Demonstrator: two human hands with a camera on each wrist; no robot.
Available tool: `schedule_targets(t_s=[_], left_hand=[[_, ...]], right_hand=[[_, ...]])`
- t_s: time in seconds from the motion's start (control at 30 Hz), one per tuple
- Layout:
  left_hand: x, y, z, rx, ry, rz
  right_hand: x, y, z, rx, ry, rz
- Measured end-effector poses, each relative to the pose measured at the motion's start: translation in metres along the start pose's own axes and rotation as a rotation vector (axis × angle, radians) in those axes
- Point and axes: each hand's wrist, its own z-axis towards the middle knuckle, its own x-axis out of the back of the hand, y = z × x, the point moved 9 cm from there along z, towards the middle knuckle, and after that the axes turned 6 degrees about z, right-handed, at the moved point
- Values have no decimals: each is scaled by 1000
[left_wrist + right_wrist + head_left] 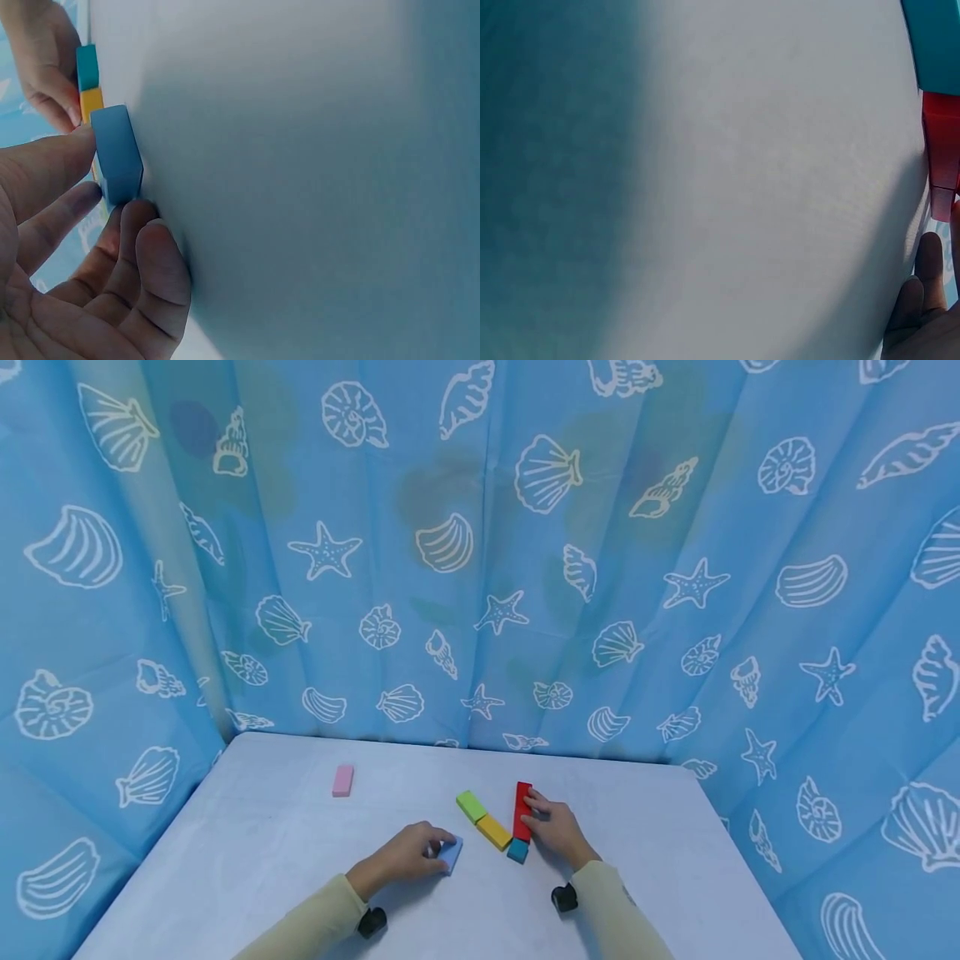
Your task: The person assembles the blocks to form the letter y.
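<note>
My left hand [408,853] pinches a flat light-blue block [450,855] at the table's middle. In the left wrist view the thumb lies along one side of this blue block [118,150], the fingers on others. My right hand [557,828] is at a long red block [522,814], thumb and index finger gripping along its right side. A thin seam crosses the red block [942,150] in the right wrist view. A small teal block [517,851] sits against its near end. From there a yellow block [494,832] and a green block [471,807] slant away to the left.
A pink block [342,781] lies apart at the back left of the white table [285,827]. Blue curtains [480,568] with white shell prints stand behind the table and along both sides. Each wrist wears a small black camera [372,922].
</note>
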Motion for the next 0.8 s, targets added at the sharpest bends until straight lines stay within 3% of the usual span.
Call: schedule_targets(t_s=[0.2,0.4,0.8], left_hand=[[-16,7,4,-17,-56,-16],[-12,15,7,-6,-44,9],[-26,30,8,2,-110,3]], right_hand=[[0,6,-1,-9,-2,-24],[1,-2,6,29,-3,-16],[-1,1,7,12,-5,-23]])
